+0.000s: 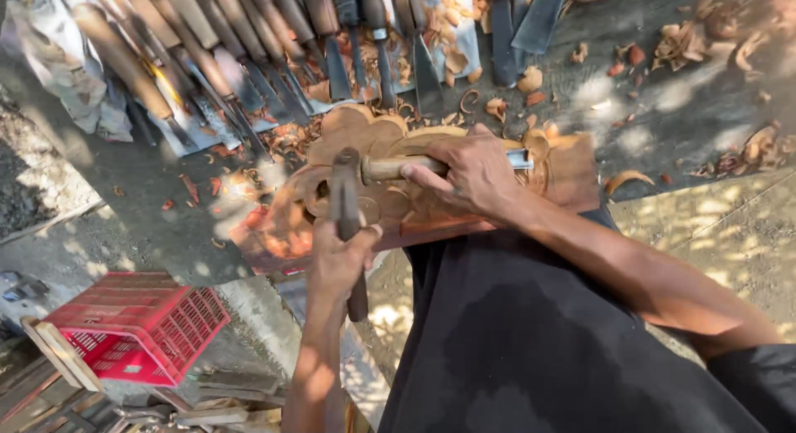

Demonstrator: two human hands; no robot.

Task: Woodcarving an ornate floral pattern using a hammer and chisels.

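The right hand (473, 174) is wrapping tight around a chisel (398, 168), wooden handle poking out toward the other hand and a bit of metal blade showing past the knuckles on the far side. The left hand (338, 263) is closing its fist around the handle of a mallet (345, 203), holding it upright so the head is sitting right at the butt end of the chisel handle, touching or just about. Both hands are working over a carved wood panel (365, 135) lying flat on the gray surface (680, 110), directly under the right hand and just beyond the left. Past the hands, a row of more chisels (249, 52) is lying side by side, with wood shavings (680, 43) scattered around. Down below the left hand, off to its outer side, a red plastic crate (137, 325) is sitting on the ground.
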